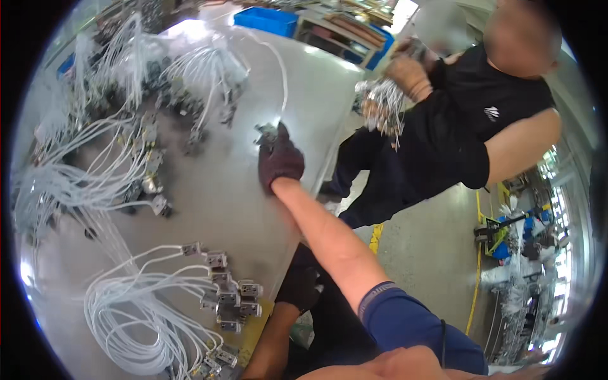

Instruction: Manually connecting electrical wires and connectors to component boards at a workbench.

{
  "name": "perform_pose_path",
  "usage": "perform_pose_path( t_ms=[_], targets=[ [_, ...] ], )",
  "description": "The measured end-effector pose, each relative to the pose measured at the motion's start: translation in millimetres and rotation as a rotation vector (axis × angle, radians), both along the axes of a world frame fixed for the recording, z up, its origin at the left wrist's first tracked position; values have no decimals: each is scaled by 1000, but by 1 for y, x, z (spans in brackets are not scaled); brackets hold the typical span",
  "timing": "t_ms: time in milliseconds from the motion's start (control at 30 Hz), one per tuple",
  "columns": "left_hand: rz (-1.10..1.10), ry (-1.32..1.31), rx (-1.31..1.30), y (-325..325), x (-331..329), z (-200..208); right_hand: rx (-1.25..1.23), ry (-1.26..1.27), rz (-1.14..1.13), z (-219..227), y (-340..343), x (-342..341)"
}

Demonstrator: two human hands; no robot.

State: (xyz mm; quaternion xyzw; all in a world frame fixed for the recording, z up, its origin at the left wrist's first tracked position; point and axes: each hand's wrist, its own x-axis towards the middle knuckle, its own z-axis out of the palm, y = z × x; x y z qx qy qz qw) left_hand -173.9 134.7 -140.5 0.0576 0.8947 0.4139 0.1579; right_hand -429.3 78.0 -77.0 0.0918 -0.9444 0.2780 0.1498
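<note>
My right hand (280,159), in a dark maroon glove, reaches out over the metal table (209,212). Its fingers close on a small metal fitting (266,133) lying against the tabletop. A single white cable (283,79) runs from near that fitting toward the far edge. My left hand (300,289), in a dark glove, is low beside the table's near right edge, against dark clothing; its fingers are too dark to make out. To its left lies a coiled bundle of white cables (120,310) ending in several square metal fittings (229,294).
More white cable bundles (82,183) with metal ends cover the table's left side and far left. A blue bin (266,21) stands beyond the far edge. Across the right edge, a person in black (443,133) holds a bunch of metal-ended cables (382,104). A pallet jack (497,231) stands farther right.
</note>
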Motion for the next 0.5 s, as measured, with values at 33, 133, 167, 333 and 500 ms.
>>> perform_pose_path(
  t_ms=[33,133,167,333,500],
  targets=[
    [-27,28,-4,2,0,-3,-23,-39,31,2,-3,-5],
    [-14,-63,25,5,7,-9,-44,-113,-6,4,-8,-8],
    [-15,-68,24,5,10,-9,5,-124,2,4,-6,-8],
    [6,-96,62,2,11,-8,39,-90,-26,5,-9,-15],
    [10,-68,76,2,12,-9,92,-49,-9,2,-7,-15]
  ],
)
